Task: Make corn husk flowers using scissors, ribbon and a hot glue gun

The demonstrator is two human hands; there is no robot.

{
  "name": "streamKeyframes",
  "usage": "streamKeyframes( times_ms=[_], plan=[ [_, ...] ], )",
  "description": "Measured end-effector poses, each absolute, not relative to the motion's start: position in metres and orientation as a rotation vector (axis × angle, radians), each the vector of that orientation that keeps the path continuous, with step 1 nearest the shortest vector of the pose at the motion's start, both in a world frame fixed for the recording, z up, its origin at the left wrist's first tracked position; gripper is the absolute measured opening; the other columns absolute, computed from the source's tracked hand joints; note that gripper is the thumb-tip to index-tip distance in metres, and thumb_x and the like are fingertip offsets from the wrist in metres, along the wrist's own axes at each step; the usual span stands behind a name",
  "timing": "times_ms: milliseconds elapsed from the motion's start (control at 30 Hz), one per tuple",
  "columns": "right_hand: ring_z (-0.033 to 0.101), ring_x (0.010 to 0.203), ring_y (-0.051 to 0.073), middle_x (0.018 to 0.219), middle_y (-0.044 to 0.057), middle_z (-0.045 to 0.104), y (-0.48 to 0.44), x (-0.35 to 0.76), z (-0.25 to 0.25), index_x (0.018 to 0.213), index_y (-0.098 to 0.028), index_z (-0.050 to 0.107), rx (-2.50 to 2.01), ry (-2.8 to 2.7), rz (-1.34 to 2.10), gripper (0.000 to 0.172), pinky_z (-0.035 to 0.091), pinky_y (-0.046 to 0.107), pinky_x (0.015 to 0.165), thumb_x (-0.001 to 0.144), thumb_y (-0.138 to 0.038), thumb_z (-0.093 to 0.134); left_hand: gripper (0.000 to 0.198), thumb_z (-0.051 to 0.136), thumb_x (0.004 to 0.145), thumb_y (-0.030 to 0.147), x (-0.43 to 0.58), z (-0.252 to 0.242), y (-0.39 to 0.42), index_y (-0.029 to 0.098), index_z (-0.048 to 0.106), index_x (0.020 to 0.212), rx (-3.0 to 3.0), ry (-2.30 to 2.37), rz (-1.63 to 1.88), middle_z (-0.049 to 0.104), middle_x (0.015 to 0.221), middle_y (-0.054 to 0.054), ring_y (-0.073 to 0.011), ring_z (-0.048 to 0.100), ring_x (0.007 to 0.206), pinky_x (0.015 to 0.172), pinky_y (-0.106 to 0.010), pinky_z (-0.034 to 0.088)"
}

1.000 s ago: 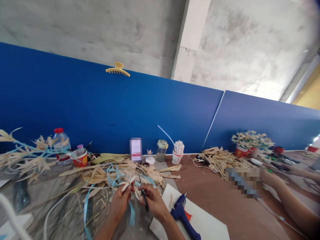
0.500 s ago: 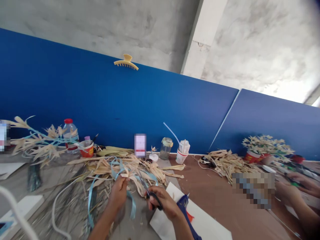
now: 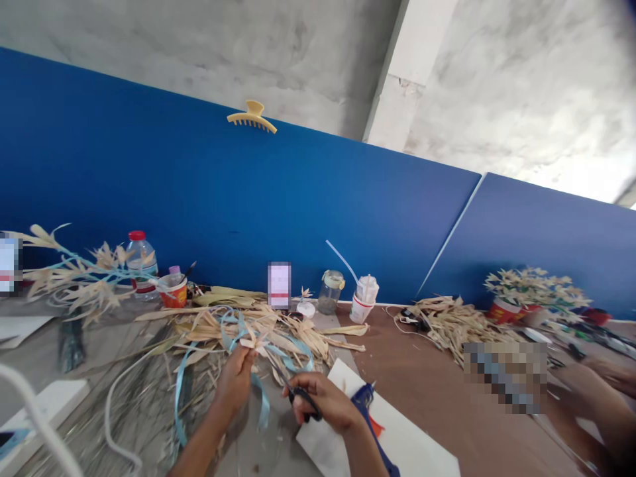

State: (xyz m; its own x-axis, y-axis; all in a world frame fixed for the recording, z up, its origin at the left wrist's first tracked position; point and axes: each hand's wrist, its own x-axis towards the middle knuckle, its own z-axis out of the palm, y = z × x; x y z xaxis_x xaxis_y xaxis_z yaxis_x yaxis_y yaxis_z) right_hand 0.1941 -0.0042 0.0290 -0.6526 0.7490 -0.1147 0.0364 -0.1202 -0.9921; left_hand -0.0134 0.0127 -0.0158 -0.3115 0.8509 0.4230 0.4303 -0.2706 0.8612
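Observation:
My left hand (image 3: 236, 379) pinches a small pale corn-husk flower (image 3: 253, 343) between thumb and fingertips. In my right hand (image 3: 322, 401) is a pair of scissors (image 3: 309, 403) with black handles, the blades pointing up and left toward the flower. Whether the blades touch the flower I cannot tell. A light blue ribbon (image 3: 262, 404) hangs in loops around and below the left hand. Behind both hands lies a loose heap of dried husks (image 3: 318, 334). A blue glue gun (image 3: 365, 397) rests on a white board (image 3: 407, 430) beside my right forearm.
Along the blue partition (image 3: 298, 192) stand a red-capped bottle (image 3: 142, 265), a red cup (image 3: 173, 291), a phone (image 3: 279, 285), a glass jar (image 3: 330, 291) and a white cup (image 3: 362, 306). A white cable (image 3: 112, 411) curves at left. Another person's hands (image 3: 581, 384) work at far right.
The scissors in my right hand have shifted slightly left and their blades look closer together. My left hand keeps its pinch on the flower. The other person's hands have moved a little.

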Motion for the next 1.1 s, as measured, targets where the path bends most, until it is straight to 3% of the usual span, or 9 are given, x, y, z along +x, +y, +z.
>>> streamKeyframes(
  times_ms=[633,1100],
  plan=[
    [0.043,0.045,0.007,0.050,-0.005,0.056,-0.0013,0.1919,0.0195,0.084,-0.014,0.066,-0.952,-1.599,1.811,0.025,0.027,0.021,0.051,0.064,-0.029,0.068,0.026,0.046,0.077,0.044,-0.0128,-0.0119,0.0122,0.023,0.058,0.066,1.579,1.592,1.610,0.058,0.061,-0.002,-0.0214,0.055,0.061,0.067,-0.037,0.050],
    [0.049,0.050,0.009,0.052,-0.005,0.054,-0.0020,0.1882,0.0197,0.088,-0.013,0.067,-0.962,-1.593,1.803,0.036,0.029,0.023,0.053,0.061,-0.036,0.073,0.027,0.046,0.079,0.045,-0.0097,-0.0130,0.0108,0.024,0.055,0.066,1.516,1.614,1.668,0.059,0.065,-0.001,-0.0221,0.057,0.066,0.069,-0.036,0.050]
  ],
)
